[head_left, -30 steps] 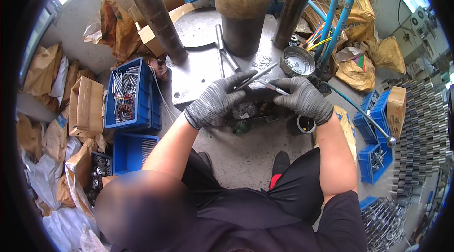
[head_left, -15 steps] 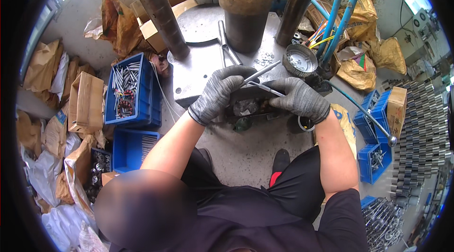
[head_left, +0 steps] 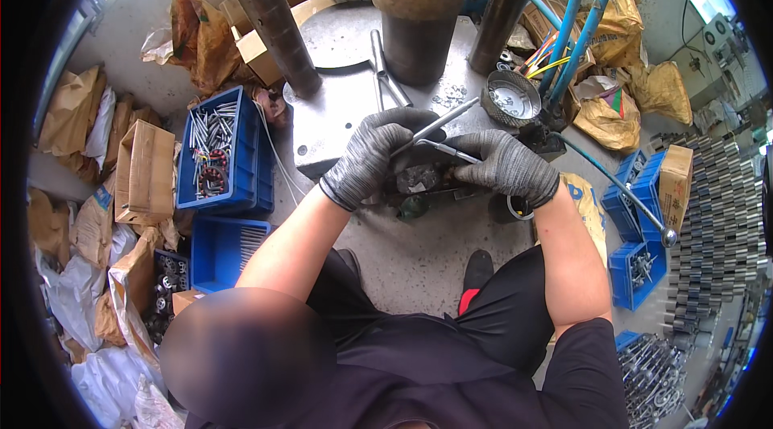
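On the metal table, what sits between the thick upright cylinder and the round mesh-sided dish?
A scatter of small, shiny pieces lies between the cylinder and the dish, as the head view shows.

held pieces: 2 | dark columns: 2 | upright cylinder: 1

The left forearm and right forearm, both bare, reach up and lean inward. The left hand, grey-gloved, is closed, its back upward and fingers pointing right. The right hand, gloved alike, is closed too, facing it. The hands sit close together; whether they touch is unclear. A dark sleeve covers the right upper arm.
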`<state>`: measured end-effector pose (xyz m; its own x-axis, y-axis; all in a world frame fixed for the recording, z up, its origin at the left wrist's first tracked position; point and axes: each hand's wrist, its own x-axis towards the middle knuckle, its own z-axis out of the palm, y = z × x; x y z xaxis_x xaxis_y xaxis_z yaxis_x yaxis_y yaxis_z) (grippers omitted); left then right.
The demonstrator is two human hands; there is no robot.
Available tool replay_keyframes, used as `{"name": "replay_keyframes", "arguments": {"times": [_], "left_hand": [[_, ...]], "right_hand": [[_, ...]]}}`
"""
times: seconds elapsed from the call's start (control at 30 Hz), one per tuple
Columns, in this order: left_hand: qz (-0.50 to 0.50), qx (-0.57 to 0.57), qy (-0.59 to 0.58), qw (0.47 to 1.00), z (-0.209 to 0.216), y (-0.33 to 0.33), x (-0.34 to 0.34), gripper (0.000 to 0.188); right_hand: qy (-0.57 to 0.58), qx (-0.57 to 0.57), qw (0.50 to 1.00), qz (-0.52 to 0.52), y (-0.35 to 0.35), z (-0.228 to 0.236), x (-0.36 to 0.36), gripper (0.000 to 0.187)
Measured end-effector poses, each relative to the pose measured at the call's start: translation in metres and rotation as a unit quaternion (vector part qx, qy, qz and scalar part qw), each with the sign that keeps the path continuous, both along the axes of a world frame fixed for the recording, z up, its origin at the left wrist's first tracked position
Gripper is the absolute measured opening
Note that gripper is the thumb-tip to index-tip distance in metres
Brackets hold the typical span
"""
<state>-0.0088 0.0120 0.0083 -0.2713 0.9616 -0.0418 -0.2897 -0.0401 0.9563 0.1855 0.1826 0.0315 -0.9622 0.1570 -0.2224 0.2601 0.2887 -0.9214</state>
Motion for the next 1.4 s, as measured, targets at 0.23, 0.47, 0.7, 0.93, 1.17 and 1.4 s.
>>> {"name": "replay_keyframes", "arguments": {"times": [0.23,0.47,0.7,0.93,1.17,1.4], "left_hand": [[-0.008,0.014,-0.129,0.992,0.002,0.001,0.006,0.055],[-0.188,0.099,-0.317,0.924,-0.028,0.010,-0.015,0.062],[-0.072,0.026,-0.334,0.940,0.000,0.004,0.007,0.062],[-0.106,0.052,-0.363,0.924,-0.005,0.005,-0.002,0.061],[-0.120,0.065,-0.365,0.921,-0.016,0.006,-0.014,0.058],[-0.091,0.104,-0.444,0.885,-0.010,0.006,-0.011,0.069]], "right_hand": [[-0.021,-0.012,1.000,0.002,-0.003,0.002,0.000,0.043],[0.012,-0.033,0.999,0.025,-0.007,0.011,-0.002,0.041],[0.022,-0.012,0.999,0.032,-0.005,0.007,-0.002,0.044],[0.100,0.123,0.987,0.026,-0.006,-0.006,-0.008,0.047],[0.058,-0.124,0.990,0.025,-0.020,-0.003,-0.004,0.054],[-0.017,-0.252,0.967,-0.044,-0.018,0.017,0.004,0.054]]}}
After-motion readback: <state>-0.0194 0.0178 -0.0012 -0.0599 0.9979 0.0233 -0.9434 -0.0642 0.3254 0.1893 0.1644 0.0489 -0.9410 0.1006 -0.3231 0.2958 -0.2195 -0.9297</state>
